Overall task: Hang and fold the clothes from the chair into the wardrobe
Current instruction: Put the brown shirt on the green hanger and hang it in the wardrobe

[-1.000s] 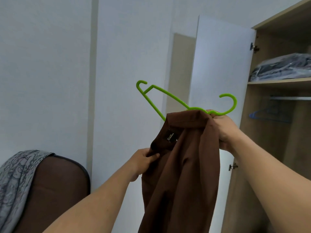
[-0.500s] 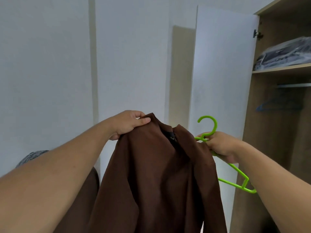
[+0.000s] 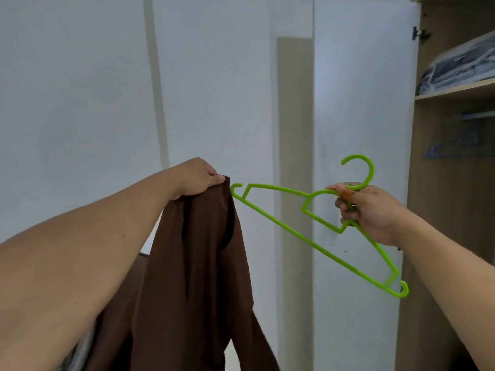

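At nine o'clock the left forearm comes in from the frame's edge and rises toward the middle, where the left hand (image 3: 199, 176) pinches the top edge of a brown garment (image 3: 192, 277), fingers curled over the cloth and thumb tucked beneath it. The garment is a plain, dark chocolate brown with a smooth matte weave; it hangs in long vertical folds from that single grip down to six o'clock, with a darker rounded opening showing just below the hand's right side. Whether that opening is a neck or a sleeve cannot be told, and the hem is cut off by the bottom edge. Behind the cloth at seven o'clock a sliver of patterned grey fabric (image 3: 77, 352) peeps out, mostly hidden. Just right of the garment's top, the small end hook of a lime green plastic hanger (image 3: 281, 226) sits beside the cloth; touching or not is unclear. The hanger slants down toward four o'clock, its top hook curling upward. The right hand (image 3: 367, 212), at three o'clock, clenches the hanger at its neck, fingers wrapped round the plastic. Behind it stands the white wardrobe door (image 3: 361, 89), swung open. At two o'clock the wardrobe (image 3: 452, 210) shows a wooden shelf (image 3: 455, 92) carrying a blurred bundle in clear wrapping (image 3: 460, 66), and below it a blue hanger (image 3: 452, 148), too smeared to read.
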